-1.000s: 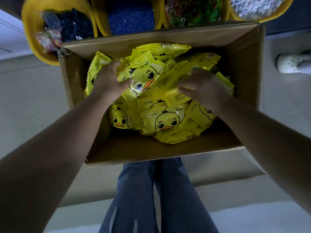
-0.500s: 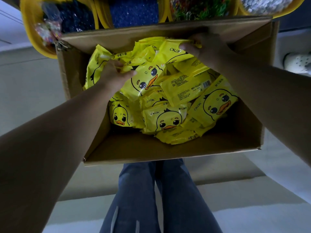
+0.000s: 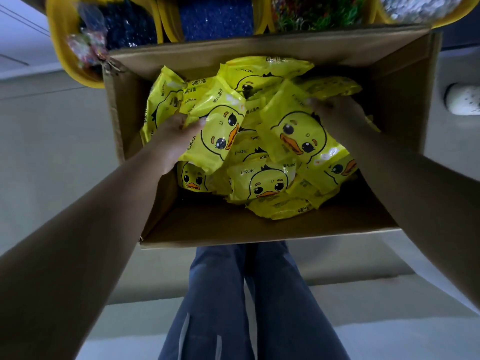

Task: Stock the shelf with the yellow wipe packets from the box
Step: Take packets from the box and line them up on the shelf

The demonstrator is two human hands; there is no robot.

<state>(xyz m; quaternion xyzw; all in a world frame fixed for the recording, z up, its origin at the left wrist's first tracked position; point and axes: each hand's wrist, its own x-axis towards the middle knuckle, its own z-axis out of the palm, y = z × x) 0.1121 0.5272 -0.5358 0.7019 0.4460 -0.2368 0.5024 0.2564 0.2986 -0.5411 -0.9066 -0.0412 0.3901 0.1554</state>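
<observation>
both hands [image 3: 173,137] gripping, right [image 3: 335,113] perhaps

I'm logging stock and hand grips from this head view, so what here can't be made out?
- Packet count: the wipe packets lie piled in the box, the lower ones covered.
- Right hand: its fingertips are blurred and partly tucked behind a packet, so its grip is unclear.
- Shelf: none in the head view.
- Yellow bins behind the box: cut off by the top edge, contents blurred.
- Left hand plainly holds a packet.
</observation>
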